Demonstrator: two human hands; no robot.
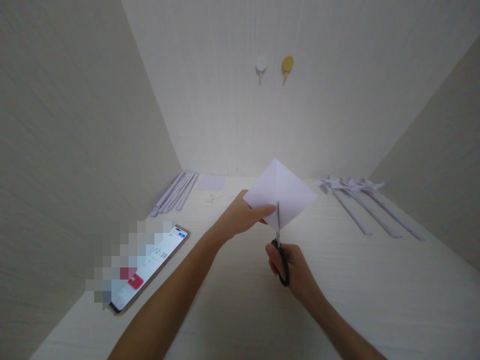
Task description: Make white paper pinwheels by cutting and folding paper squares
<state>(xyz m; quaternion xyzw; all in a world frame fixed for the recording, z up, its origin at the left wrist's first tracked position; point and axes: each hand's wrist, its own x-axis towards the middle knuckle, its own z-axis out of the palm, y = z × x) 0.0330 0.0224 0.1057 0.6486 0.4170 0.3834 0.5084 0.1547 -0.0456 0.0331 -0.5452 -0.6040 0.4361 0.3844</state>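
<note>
A square sheet of white paper (pixel 285 187) is held up cornerwise above the table, with faint fold creases across it. My left hand (pixel 249 212) pinches its left side, thumb on the near face and the other fingers behind. Below it, my right hand (pixel 290 265) grips black-handled scissors (pixel 284 270) through the loops. The blades point away from me and sit at the paper's bottom corner, one blade showing over the face along the middle crease. Part of the other blade is hidden by the sheet.
A lit phone (pixel 153 270) lies at left. Behind it are several rolled paper strips (pixel 174 194) and a paper square (pixel 211 182). Paper pinwheels on sticks (pixel 352 200) lie at right. Two hooks, white (pixel 261 65) and yellow (pixel 287 64), hang on the back wall (pixel 232 115).
</note>
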